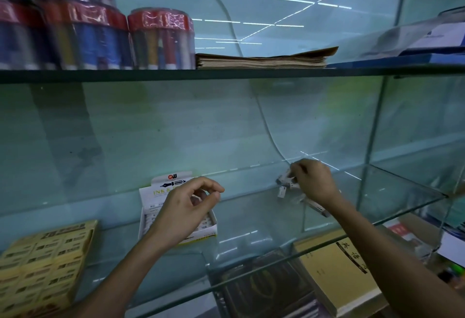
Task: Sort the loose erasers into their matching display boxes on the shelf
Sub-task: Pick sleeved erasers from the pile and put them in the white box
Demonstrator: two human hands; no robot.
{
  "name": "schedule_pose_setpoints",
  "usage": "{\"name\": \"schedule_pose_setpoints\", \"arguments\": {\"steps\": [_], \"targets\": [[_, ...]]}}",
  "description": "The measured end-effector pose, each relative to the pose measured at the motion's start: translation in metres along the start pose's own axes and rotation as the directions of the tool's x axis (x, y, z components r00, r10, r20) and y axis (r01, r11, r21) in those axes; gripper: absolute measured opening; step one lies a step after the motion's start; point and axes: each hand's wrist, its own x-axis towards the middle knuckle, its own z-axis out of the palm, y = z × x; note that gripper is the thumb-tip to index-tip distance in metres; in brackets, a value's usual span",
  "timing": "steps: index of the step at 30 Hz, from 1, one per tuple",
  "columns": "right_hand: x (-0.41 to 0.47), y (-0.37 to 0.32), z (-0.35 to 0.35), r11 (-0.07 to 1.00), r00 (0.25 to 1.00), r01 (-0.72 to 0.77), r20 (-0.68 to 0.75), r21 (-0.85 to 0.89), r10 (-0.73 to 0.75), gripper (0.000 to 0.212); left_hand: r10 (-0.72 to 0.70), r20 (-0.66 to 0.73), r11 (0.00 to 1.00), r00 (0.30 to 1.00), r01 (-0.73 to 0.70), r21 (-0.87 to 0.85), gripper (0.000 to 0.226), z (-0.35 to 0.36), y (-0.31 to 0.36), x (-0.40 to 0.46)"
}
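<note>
Nearest, at the front left corner of the glass shelf (pixel 251 262), sits a yellow display box (pixel 42 265) packed with yellow-sleeved erasers, so that kind seems largely sorted. Further in, left of the shelf's middle, the white display box (pixel 176 217) stands with its printed lid flap propped upright, which leaves its rows of white erasers open from above. The left hand (pixel 183 209) hovers right over that box, thumb and forefinger curled close in a loose pinch; whether anything is between them cannot be told, though the pose suits dropping a piece into a row. Toward the back right of the shelf, near the rear glass, lie the loose erasers (pixel 284 189), a small scatter of white, sleeved pieces. The right hand (pixel 314 181) is down among them, fingertips pinching a few together, probably gathering several at once to spare trips. One more sleeved piece (pixel 318 208) lies just under that wrist. The two hands are well apart, one at the pile, one at the box.
</note>
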Motion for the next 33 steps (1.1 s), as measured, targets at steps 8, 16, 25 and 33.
{"name": "schedule_pose_setpoints", "arguments": {"steps": [8, 16, 25, 33], "targets": [[-0.044, -0.062, 0.023, 0.304, 0.841, -0.525, 0.539, 0.795, 0.044, 0.017, -0.083, -0.01, 0.992, 0.996, 0.082, -0.097, 0.012, -0.012, 0.001, -0.007], [-0.082, -0.101, 0.061, 0.302, 0.802, -0.529, 0.584, 0.793, -0.128, 0.02, -0.145, 0.0, 0.96, 0.989, 0.141, -0.242, 0.005, -0.029, 0.0, -0.026], [-0.089, -0.139, 0.087, 0.32, 0.67, -0.621, 0.697, 0.715, -0.256, 0.024, -0.185, -0.18, 0.948, 0.966, 0.128, -0.29, 0.011, -0.075, -0.011, -0.037], [-0.097, -0.151, 0.115, 0.41, 0.797, -0.406, 0.536, 0.817, -0.279, 0.017, -0.275, -0.222, 0.852, 0.936, 0.13, -0.507, 0.025, -0.078, -0.013, -0.045]]}}
